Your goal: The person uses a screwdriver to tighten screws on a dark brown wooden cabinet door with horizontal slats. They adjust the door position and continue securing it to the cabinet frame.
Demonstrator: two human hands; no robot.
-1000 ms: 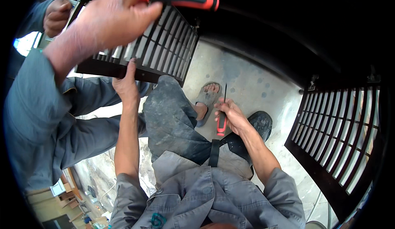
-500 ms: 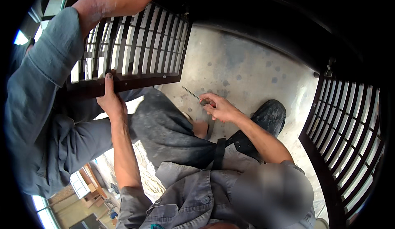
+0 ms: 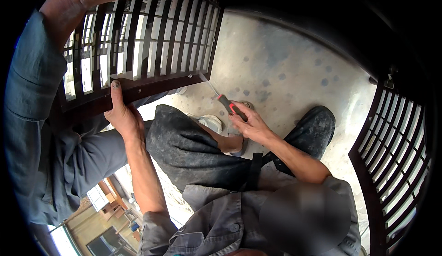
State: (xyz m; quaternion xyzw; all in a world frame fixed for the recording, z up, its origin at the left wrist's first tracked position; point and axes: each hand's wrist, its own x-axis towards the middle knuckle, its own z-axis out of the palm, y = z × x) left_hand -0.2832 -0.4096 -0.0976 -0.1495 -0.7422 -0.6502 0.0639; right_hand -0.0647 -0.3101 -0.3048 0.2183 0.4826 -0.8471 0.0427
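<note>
My left hand (image 3: 123, 118) is closed on the lower rail of a dark lattice door (image 3: 152, 83), its thumb on the near face and its fingers hidden behind. In my right hand (image 3: 251, 123) is a screwdriver (image 3: 226, 104) with a black and red handle, gripped at the handle's end. The thin shaft points up and left, and its tip is by the door's lower right corner, close to a round fastener (image 3: 190, 75). I cannot tell whether the tip touches the door. Another person's forearm (image 3: 69, 7) reaches across the door's upper left part.
A second dark lattice door (image 3: 391, 164) hangs at the right from a metal hinge (image 3: 390, 80). My bent knees (image 3: 184, 136) lie beneath my hands, over a spotted pale floor (image 3: 285, 63). The other person's grey-clad leg (image 3: 99, 159) is close on my left.
My right hand has brought the screwdriver up to the door's lower corner, and its tip now points more steeply upward. The left hand keeps its hold. The whole view has shifted slightly.
</note>
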